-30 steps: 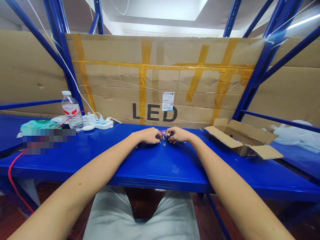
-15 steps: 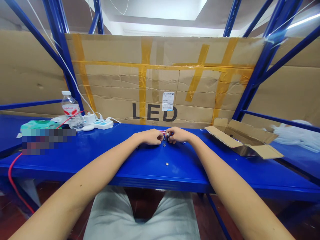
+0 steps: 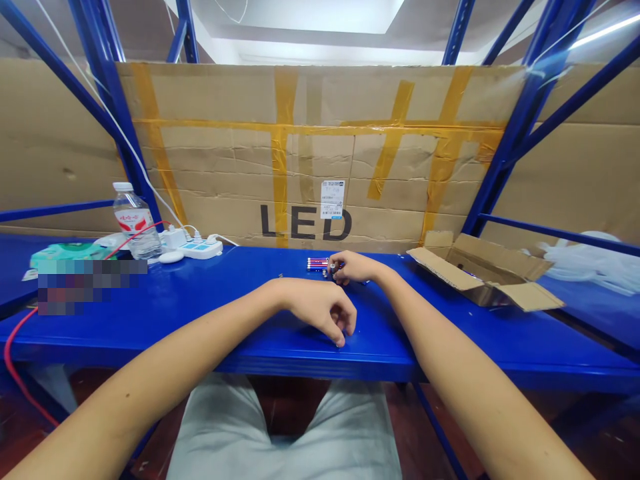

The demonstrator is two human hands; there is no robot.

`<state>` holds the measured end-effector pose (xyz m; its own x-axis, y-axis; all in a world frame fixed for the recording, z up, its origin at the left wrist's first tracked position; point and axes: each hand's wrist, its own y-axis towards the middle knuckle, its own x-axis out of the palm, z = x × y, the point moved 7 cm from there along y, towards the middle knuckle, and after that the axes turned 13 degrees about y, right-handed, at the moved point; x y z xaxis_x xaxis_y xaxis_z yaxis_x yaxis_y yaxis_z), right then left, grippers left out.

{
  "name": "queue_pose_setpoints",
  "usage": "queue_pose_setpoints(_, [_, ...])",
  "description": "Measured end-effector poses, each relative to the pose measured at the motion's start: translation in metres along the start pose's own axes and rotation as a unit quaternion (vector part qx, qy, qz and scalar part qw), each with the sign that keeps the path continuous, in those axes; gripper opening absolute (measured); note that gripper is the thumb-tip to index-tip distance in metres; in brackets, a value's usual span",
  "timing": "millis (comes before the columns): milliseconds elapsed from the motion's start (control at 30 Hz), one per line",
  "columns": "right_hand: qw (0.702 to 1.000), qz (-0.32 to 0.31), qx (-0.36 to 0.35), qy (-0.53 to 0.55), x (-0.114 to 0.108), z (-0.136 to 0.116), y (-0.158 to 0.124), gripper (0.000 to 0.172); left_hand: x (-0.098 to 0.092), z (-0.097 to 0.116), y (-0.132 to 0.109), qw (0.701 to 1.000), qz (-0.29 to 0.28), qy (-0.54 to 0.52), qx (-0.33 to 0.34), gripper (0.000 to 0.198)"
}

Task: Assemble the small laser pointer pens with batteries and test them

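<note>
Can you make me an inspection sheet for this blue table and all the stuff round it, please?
Surface: blue table, shiny.
Job's things: small dark-and-silver piece; row of thin striped sticks, too small to identify.
Clutter: bottle, green packet, open cardboard box.
Hands: right hand holds the small piece; left hand curls near the front edge, contents unclear.
Cables: red cable hangs at the left; power strip has plugs in.
Surroundings: cardboard panel marked LED; blue metal frame.
</note>
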<state>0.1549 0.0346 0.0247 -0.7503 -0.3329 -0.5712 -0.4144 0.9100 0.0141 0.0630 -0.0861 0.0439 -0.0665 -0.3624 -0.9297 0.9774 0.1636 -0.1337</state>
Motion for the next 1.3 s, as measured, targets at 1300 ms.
queue_pose_setpoints(1300, [1.000,-0.022,-0.009,-0.002,0.009,-0.003,-0.002,0.020,-0.032,-0.110,-0.016,0.938,0.127,0.196,-0.255,0.010])
